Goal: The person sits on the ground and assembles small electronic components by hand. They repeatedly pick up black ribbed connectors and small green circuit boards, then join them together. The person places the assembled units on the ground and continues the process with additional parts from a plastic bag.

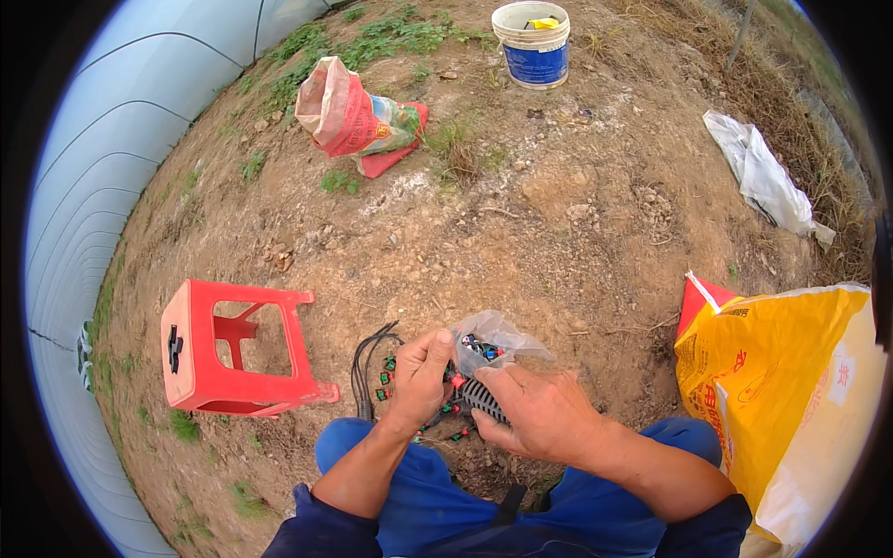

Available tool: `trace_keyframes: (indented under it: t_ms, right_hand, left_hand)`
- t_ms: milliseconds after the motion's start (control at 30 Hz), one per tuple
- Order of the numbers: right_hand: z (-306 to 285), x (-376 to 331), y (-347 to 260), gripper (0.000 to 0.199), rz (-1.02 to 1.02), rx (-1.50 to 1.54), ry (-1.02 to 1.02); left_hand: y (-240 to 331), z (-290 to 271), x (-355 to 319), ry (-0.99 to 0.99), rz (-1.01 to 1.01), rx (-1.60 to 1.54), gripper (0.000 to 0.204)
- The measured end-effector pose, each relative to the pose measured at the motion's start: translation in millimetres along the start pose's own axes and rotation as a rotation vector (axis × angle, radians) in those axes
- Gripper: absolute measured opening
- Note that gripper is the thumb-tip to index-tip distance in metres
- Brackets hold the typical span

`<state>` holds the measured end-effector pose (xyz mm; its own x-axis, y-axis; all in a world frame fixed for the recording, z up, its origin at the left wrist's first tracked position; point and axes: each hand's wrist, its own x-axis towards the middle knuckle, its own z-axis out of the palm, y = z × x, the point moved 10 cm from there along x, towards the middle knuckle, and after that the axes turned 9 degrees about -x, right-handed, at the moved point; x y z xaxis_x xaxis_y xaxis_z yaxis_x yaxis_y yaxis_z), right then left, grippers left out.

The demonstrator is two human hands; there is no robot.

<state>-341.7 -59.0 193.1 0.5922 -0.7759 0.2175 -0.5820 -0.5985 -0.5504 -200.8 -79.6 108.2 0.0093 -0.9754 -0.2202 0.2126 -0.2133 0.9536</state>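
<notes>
My left hand (420,376) grips a bundle of thin black tubes (365,370) fitted with small green and red emitters, held above my knees. My right hand (538,411) closes around the other end of the same bundle, where the tubes lie side by side. Just beyond my fingers sits a clear plastic bag (493,340) holding several small red, blue and black parts. The tube ends loop down toward the bare soil at my left hand. My blue trouser legs fill the bottom of the view.
A red plastic stool (231,353) lies tipped on its side to my left. A yellow sack (781,391) stands at my right. Farther off are a red-and-white bag (349,116), a white bucket (532,42), a white plastic sheet (767,177) and a greenhouse film wall (102,158) on the left.
</notes>
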Motion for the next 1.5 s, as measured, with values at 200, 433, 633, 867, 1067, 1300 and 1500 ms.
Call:
trace_keyframes:
  t_ms: [200, 433, 633, 867, 1067, 1300, 1500]
  right_hand:
    - [27.7, -5.5, 5.8, 0.038, 0.02, -0.022, -0.04]
    - [39.6, -12.8, 5.5, 0.043, 0.083, 0.218, 0.072]
    - [52.1, -16.4, 7.3, 0.044, 0.209, 0.394, 0.027]
    - [70.4, -13.6, 8.1, 0.04, 0.297, 0.553, -0.015]
    - [75.9, 7.1, 10.4, 0.036, 0.297, 0.61, -0.022]
    - [76.3, 19.1, 7.0, 0.036, 0.285, 0.636, -0.029]
    - [115.4, 21.1, 35.5, 0.047, 0.301, 0.563, -0.065]
  left_hand:
    - [-15.6, -5.4, -5.2, 0.147, -0.007, -0.054, 0.049]
    - [-9.8, -11.3, -14.4, 0.204, 0.063, -0.036, 0.046]
    - [-1.1, -15.4, -20.1, 0.221, 0.108, 0.028, 0.044]
    - [1.8, -28.9, -22.9, 0.269, 0.165, 0.048, 0.04]
    - [8.3, -43.4, -13.9, 0.332, 0.227, 0.029, 0.042]
    - [12.3, -55.9, -11.9, 0.363, 0.252, 0.052, 0.043]
    - [-4.9, -68.0, -6.1, 0.331, 0.207, 0.135, 0.044]
